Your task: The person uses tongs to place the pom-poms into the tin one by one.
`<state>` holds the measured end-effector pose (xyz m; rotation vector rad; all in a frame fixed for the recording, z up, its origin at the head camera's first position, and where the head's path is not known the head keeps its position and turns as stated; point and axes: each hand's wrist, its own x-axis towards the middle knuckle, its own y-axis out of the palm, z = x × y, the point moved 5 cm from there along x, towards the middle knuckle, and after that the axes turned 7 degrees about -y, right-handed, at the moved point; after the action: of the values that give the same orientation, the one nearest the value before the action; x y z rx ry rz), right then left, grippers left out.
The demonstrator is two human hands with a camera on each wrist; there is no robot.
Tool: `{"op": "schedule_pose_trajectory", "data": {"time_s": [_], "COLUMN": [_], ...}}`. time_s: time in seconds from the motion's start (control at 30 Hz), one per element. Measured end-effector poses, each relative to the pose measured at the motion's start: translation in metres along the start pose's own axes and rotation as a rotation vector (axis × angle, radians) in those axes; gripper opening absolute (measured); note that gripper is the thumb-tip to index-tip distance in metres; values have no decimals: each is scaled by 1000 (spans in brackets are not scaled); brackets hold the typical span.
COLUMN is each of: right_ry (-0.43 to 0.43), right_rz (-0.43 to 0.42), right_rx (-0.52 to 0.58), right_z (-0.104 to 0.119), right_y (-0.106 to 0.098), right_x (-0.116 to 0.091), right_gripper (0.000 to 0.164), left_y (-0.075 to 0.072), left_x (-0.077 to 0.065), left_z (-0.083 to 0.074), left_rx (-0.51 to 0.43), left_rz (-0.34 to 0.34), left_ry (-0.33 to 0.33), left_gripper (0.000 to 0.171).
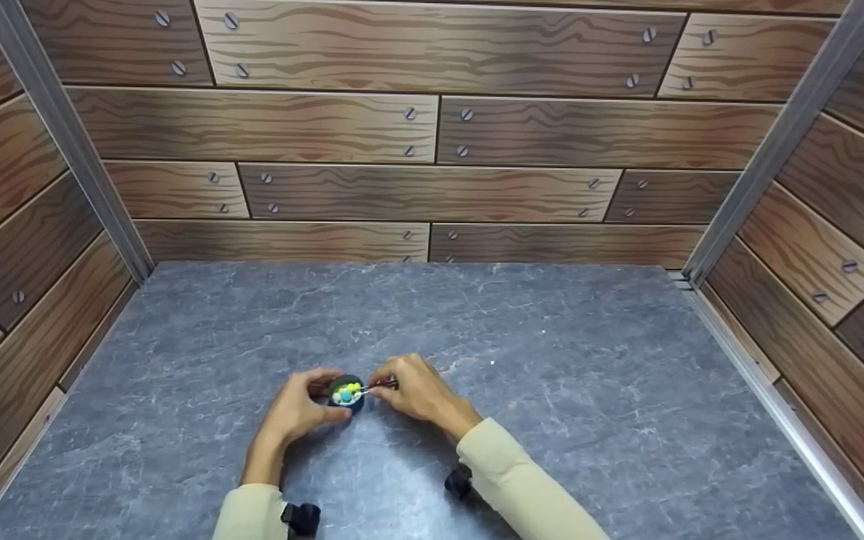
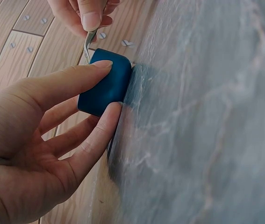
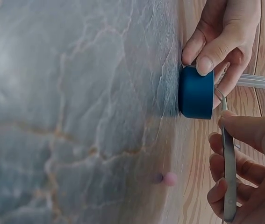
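Note:
A small round blue tin (image 3: 196, 93) stands on the table, its top uncovered. Several yellow, blue and white beads (image 1: 346, 394) lie inside it in the head view. My left hand (image 1: 298, 405) holds the tin from the left, with thumb and fingers about its wall (image 2: 110, 86). In my right hand (image 1: 418, 388) is a pair of metal tweezers (image 3: 229, 175), pinched between thumb and fingers. The bent tips of the tweezers reach over the rim into the tin. Whether the tips grip a bead I cannot tell.
A pink bead (image 3: 170, 179) lies on the table near the right hand. The grey marbled tabletop (image 1: 589, 420) is bounded by wood-patterned panels (image 1: 372, 191) at the back and both sides, with metal posts (image 1: 769, 142) at the corners.

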<state>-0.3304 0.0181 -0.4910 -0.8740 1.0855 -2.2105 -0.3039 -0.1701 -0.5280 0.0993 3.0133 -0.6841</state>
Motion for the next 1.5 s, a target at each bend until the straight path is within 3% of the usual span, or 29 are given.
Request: {"op": "schedule_pose_trajectory", "data": {"time_s": [0.33,0.53,1.13,1.33,1.5], "right_ry": [-15,-34,-19,-4,15], "right_rz": [-24,-21,-9,7,16], "right_rx": [8,10,-21,-15,7], "right_z": [-4,-11,-41,-45,-45], "right_y": [-10,-20,-34,-35,-38], "right_x": [-5,-11,-40,-45,-48], "right_gripper": [12,12,10,11,11], "left_y": [1,1,-1,-1,0], "left_x": [0,1,-3,-2,-2], "left_z": [-1,0,-1,0,1], "left_rx": [-1,21,23,14,11], "left_rz": [0,-19,-22,-10,-18], "left_ry": [3,-33,-41,-20,-46], "left_gripper": [59,59,58,60,60]}}
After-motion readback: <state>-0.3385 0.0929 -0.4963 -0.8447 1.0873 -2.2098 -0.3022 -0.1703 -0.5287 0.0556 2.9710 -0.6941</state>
